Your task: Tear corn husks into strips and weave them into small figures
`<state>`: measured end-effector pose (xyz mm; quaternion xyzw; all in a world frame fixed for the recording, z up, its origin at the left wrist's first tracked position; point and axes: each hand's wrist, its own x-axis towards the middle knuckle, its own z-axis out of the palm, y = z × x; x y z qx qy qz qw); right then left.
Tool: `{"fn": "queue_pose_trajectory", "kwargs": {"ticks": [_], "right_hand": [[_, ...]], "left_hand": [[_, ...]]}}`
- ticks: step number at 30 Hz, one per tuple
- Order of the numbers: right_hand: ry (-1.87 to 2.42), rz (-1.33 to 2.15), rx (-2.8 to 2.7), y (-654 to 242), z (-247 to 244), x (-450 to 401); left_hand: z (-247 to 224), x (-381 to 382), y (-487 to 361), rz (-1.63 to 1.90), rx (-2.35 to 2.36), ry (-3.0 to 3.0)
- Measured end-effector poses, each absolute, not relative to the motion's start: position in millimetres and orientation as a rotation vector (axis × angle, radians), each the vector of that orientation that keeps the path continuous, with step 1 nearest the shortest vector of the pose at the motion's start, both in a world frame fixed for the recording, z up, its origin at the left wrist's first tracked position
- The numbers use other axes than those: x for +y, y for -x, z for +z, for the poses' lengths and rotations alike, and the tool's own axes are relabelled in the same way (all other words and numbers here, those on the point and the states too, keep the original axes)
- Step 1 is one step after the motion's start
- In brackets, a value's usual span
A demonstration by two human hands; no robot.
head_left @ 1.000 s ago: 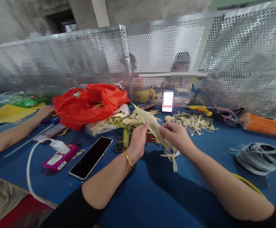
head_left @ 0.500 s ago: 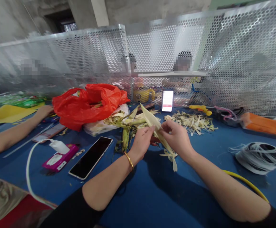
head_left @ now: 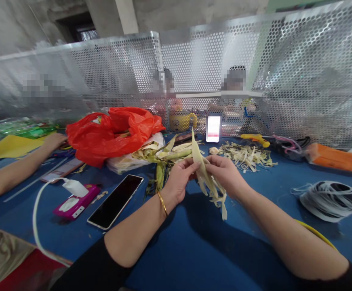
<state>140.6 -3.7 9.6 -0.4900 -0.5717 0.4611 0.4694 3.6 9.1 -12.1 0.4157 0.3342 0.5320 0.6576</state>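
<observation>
A pale, pointed corn husk [head_left: 197, 155] stands upright between my two hands, its torn lower strips hanging toward the table. My left hand [head_left: 180, 176] pinches it from the left, thumb on top. From the right, my right hand [head_left: 223, 171] grips its edge with closed fingers. Just beyond my left hand lies a heap of husks [head_left: 176, 153], partly on a clear plastic bag. Green husk pieces [head_left: 160, 178] are beside my left wrist. Past my right hand is a pile of thin, shredded husk strips [head_left: 248, 155].
A red plastic bag [head_left: 115, 135], a dark phone [head_left: 116, 202] and a magenta power strip [head_left: 77, 202] lie left. A lit phone [head_left: 213, 129] leans on the perforated metal screen [head_left: 209, 52]. At right are a coil of grey cord [head_left: 331, 200] and an orange packet [head_left: 339, 157]. Another person's arm [head_left: 21, 165] reaches in.
The husk has swung from leaning left to nearly upright, its tip moving right. More torn strips now hang below it. Both hands have shifted slightly, staying on the husk.
</observation>
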Motion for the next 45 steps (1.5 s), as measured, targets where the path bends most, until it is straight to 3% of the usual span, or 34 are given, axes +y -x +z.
{"fn": "queue_pose_trajectory", "kwargs": {"ticks": [15, 24, 27, 31, 45], "right_hand": [[1.09, 1.007, -0.806, -150, 11, 5], [1.126, 0.97, -0.885, -155, 20, 3], [1.114, 0.955, -0.983, -146, 17, -2], [1.06, 1.059, -1.081, -134, 10, -8], [1.138, 1.275, -1.066, -143, 20, -5]], "left_hand": [[-12, 29, 9, 1.512, 0.948, -0.678], [-9, 35, 23, 1.803, 1.377, -1.188], [-6, 15, 8, 1.509, 1.181, -1.517], [-5, -2, -9, 1.196, 0.924, -1.322], [-7, 5, -2, 1.29, 0.949, -1.157]]}}
